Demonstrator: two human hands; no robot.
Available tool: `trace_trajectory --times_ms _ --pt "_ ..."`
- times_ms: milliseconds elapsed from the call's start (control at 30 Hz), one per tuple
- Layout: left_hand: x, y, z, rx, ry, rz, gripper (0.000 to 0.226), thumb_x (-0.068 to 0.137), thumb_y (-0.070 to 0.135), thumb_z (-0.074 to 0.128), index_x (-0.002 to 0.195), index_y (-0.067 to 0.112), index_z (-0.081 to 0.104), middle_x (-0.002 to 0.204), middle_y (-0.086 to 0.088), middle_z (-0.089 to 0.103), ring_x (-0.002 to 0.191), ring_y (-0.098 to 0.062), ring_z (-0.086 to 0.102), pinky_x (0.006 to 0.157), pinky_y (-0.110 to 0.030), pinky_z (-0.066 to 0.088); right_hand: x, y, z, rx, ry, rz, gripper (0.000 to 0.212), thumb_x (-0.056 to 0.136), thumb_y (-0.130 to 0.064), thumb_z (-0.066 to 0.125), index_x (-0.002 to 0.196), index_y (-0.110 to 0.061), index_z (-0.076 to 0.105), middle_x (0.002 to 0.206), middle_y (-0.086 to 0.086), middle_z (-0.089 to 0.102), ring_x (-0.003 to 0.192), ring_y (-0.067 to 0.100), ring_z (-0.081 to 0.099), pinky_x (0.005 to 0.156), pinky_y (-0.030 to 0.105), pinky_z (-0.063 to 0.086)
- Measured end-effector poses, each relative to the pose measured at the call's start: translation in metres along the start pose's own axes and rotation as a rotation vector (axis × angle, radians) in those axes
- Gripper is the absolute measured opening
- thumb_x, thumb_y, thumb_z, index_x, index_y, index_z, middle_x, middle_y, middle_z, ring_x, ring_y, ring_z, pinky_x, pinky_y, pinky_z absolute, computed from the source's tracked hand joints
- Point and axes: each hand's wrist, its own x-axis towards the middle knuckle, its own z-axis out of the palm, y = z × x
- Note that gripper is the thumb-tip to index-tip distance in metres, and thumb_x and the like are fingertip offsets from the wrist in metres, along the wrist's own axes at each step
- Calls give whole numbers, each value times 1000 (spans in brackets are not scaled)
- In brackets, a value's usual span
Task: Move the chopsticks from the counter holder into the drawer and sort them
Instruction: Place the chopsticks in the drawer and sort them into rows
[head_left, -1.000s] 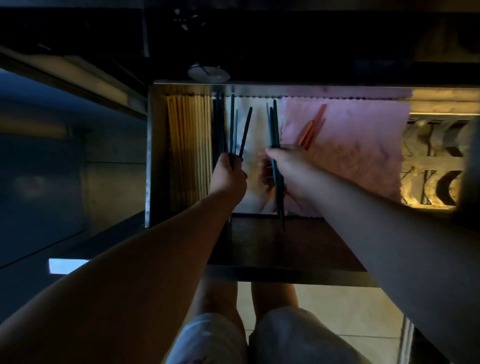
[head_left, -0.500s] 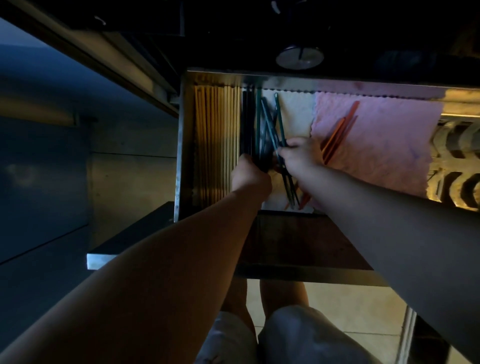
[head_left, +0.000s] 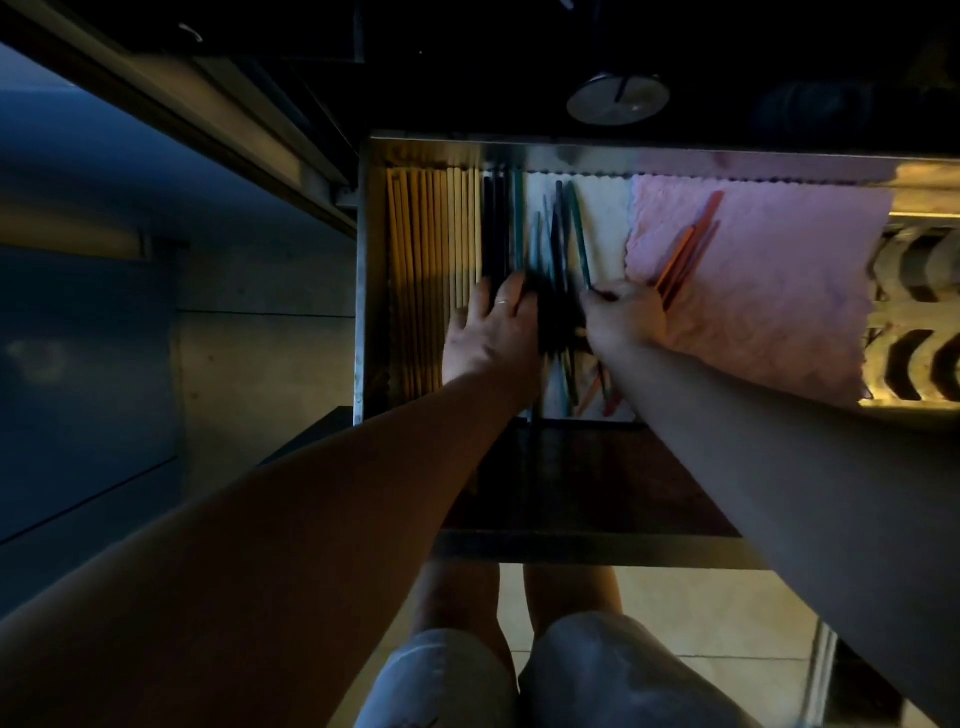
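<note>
Dimly, open drawer (head_left: 366, 270), seemingly tiled floor (head_left: 685, 613)

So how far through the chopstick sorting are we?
Roughly midway. Done: wooden chopsticks lined up at the drawer's left, a few dark ones beside them. In hand: left hand and right hand working the loose dark chopsticks. Left: that pile and the orange chopsticks on the pink cloth.
</note>
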Motion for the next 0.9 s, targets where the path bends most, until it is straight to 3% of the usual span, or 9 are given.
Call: trace_trajectory --times_ms 100,200,333,500,633,767,900 --pt "3 -11 8 167 -69 56 88 92 23 57 155 28 -5 162 7 -21 149 -28 -15 121 -49 7 2 0 -1 -85 -12 -27 29 89 -26 59 115 -17 68 121 4 66 110 21 62 74 12 34" --pt "1 -19 10 255 -64 99 89 94 28 54 154 28 -11 159 6 -29 148 -28 -20 119 -52 3 3 0 -4 -168 -27 -86 26 88 -25 58 111 -16 68 119 5 66 110 21 61 76 13 34" --pt "-1 -25 9 299 -55 134 81 96 30 47 155 28 -9 159 6 -29 148 -29 -21 118 -53 3 6 3 -7 -204 -36 -168 19 87 -22 61 103 -12 65 110 7 67 105 24 61 78 18 36" --pt "-2 -26 10 253 -51 159 73 94 25 50 154 31 10 160 8 -26 149 -29 -17 117 -55 7 11 1 -5 -264 -62 -202 22 89 -26 61 106 -12 63 114 10 64 106 25 61 83 24 43" --pt "1 -27 7 253 -41 152 79 94 26 50 155 31 0 159 9 -28 148 -27 -18 118 -54 5 14 -7 0 -306 -50 -236 23 89 -25 60 106 -9 64 114 12 62 109 27 59 91 29 47" --pt "1 -31 6 242 -67 139 81 94 21 50 155 34 -3 159 10 -27 149 -28 -16 117 -54 5 16 -15 4 -343 -57 -194 29 86 -26 57 99 -1 66 97 14 64 103 30 62 78 27 46" --pt "0 -35 7 236 -58 157 79 95 23 49 154 35 -3 161 10 -23 149 -27 -14 117 -54 8 10 -23 2 -257 3 -167 29 84 -26 58 99 -4 68 103 13 68 102 27 63 81 24 45"
